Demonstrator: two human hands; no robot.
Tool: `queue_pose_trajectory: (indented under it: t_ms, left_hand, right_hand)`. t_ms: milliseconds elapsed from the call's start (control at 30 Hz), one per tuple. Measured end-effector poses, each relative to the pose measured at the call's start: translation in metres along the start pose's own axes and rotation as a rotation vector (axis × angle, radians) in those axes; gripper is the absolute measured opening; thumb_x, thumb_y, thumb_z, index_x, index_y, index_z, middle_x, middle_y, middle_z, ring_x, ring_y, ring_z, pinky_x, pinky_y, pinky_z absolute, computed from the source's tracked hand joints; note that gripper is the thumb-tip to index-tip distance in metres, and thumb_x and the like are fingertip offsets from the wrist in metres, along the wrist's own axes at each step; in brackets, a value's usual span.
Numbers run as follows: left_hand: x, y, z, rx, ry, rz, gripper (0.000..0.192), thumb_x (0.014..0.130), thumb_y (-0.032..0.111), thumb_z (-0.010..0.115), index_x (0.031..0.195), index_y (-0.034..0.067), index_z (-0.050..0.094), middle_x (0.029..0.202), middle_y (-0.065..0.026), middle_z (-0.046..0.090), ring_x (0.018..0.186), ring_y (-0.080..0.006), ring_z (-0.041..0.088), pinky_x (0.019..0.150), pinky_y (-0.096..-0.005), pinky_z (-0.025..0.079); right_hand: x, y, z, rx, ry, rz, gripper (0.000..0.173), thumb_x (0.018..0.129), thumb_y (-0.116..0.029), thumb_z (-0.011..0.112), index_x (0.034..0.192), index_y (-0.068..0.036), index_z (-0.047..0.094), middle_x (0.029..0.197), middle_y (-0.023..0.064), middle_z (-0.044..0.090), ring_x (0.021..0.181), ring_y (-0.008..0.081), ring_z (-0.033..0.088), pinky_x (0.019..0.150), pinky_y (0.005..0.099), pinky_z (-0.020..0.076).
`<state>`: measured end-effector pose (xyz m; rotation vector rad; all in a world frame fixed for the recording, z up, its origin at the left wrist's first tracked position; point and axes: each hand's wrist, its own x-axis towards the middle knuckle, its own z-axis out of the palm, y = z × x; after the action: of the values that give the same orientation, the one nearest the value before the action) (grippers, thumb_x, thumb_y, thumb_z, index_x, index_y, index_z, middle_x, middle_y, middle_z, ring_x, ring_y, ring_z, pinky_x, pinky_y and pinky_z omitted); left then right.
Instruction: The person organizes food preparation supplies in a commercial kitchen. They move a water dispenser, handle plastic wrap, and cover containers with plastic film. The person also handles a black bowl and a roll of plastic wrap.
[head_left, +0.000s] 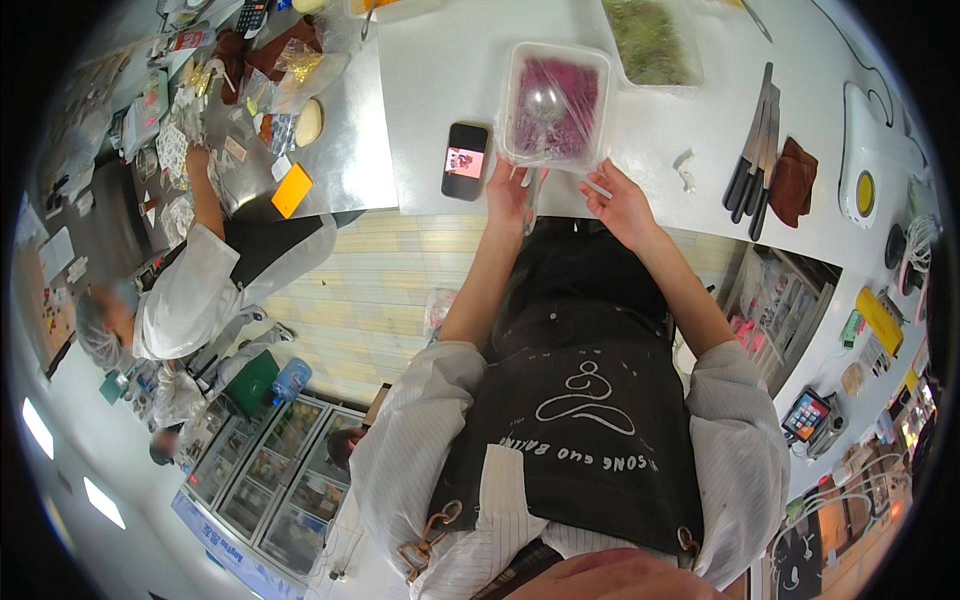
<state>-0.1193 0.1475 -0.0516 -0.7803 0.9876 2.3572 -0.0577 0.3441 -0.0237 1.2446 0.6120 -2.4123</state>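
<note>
A clear plastic tub with purple-red filling stands on the white worktop in front of me, with plastic film over it. A metal spoon shows within it. My left hand is at the tub's near left corner, by a metal utensil handle; whether the fingers grip the handle or the film is unclear. At the near right corner is my right hand, fingers spread and slightly curled, close to the film's edge; contact cannot be told. A smartphone lies left of the tub.
A second tub with green contents stands at the back right. Several black-handled knives lie right, beside a brown cloth and a white scale. A co-worker reaches over the steel table at left.
</note>
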Motion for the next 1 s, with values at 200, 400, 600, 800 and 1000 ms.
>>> queue_pose_trajectory:
  t_ms: [200,400,600,800,1000]
  left_hand:
    - [0.002,0.003,0.005,0.0,0.012,-0.002,0.046,0.1,0.038,0.049,0.136,0.01,0.048,0.131,-0.0057,0.051,0.12,-0.0224,0.048,0.099,-0.0414,0.047]
    - [0.004,0.004,0.003,0.035,0.005,0.008,0.043,0.099,0.034,0.052,0.136,0.013,0.049,0.126,-0.0053,0.054,0.12,-0.0231,0.048,0.098,-0.042,0.047]
    - [0.024,0.01,-0.018,0.218,0.169,0.001,0.026,0.094,0.024,0.058,0.116,0.011,0.056,0.112,-0.0043,0.061,0.103,-0.0195,0.058,0.092,-0.0406,0.051]
    - [0.008,0.009,-0.016,0.355,0.047,0.083,0.03,0.096,0.027,0.055,0.115,0.004,0.054,0.109,-0.0068,0.061,0.094,-0.0241,0.063,0.086,-0.0392,0.054]
    - [0.005,0.004,0.009,0.294,0.147,0.133,0.019,0.097,0.015,0.058,0.091,-0.001,0.049,0.095,-0.0161,0.061,0.082,-0.025,0.067,0.074,-0.0388,0.06]
  right_hand:
    - [0.021,0.006,-0.015,0.121,-0.043,0.001,0.031,0.1,-0.04,0.053,0.098,-0.009,0.057,0.104,0.0063,0.057,0.108,0.0265,0.058,0.084,0.0306,0.0479]
    - [0.04,0.016,-0.031,-0.034,-0.024,0.097,0.023,0.1,-0.027,0.052,0.101,-0.004,0.057,0.1,0.0092,0.058,0.103,0.0237,0.059,0.086,0.0327,0.0494]
    - [0.06,0.01,-0.032,-0.219,0.033,-0.001,0.022,0.095,-0.015,0.053,0.11,0.001,0.056,0.105,0.0118,0.061,0.099,0.0211,0.06,0.085,0.0326,0.0502]
    - [0.029,-0.061,-0.034,-0.193,0.171,-0.432,0.039,0.097,-0.025,0.057,0.12,0.005,0.048,0.116,0.0148,0.057,0.1,0.0244,0.062,0.088,0.0335,0.0527]
    - [0.057,-0.131,-0.01,-0.213,0.153,-0.596,0.041,0.099,-0.028,0.056,0.113,0.01,0.048,0.112,0.0159,0.058,0.101,0.0256,0.062,0.093,0.0353,0.0525]
